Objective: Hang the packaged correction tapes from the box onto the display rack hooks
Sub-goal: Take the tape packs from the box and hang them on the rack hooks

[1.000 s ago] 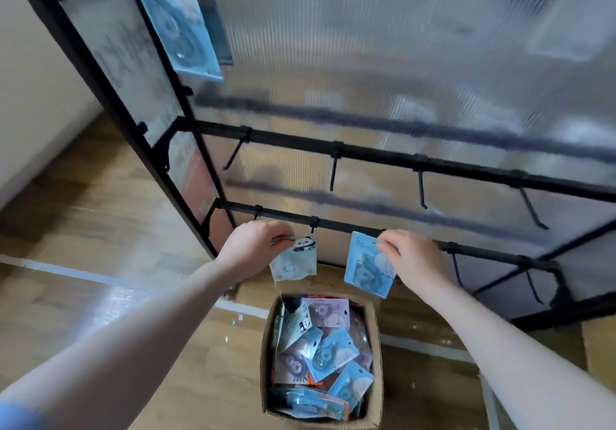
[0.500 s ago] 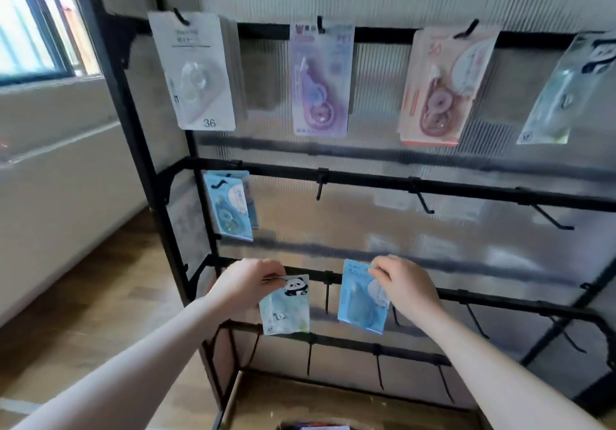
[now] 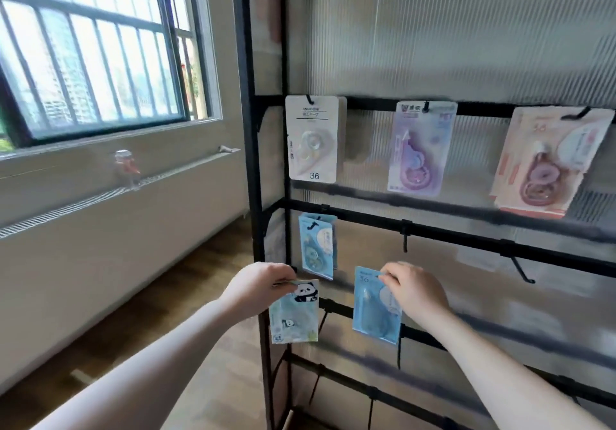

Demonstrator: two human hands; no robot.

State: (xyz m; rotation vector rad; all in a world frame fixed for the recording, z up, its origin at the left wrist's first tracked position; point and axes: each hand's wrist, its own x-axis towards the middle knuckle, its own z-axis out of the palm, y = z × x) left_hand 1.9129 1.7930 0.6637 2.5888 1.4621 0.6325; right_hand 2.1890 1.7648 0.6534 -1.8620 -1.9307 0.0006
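Note:
My left hand point(image 3: 258, 288) pinches the top edge of a panda-print correction tape pack point(image 3: 295, 314), which hangs down in front of the black display rack point(image 3: 248, 163). My right hand point(image 3: 415, 291) grips the top of a blue pack marked 36 point(image 3: 371, 309) just right of it. Both packs are held below the second bar. On that bar a blue pack point(image 3: 316, 246) hangs from the leftmost hook, and the hook point(image 3: 405, 238) to its right is bare. The top bar carries a white pack point(image 3: 313, 138), a purple pack point(image 3: 420, 149) and pink packs point(image 3: 536, 163). The box is out of view.
A barred window point(image 3: 93, 49) and a long white sill and radiator cover point(image 3: 116, 216) run along the left wall, with a small bottle point(image 3: 126, 168) standing on the ledge. Wooden floor point(image 3: 186, 296) lies between that wall and the rack. More bare hooks point(image 3: 521, 268) stick out to the right.
My view has lifted from the box on the floor up to the rack's upper bars. Both hands rose with their packs, from above the box to just under the second bar.

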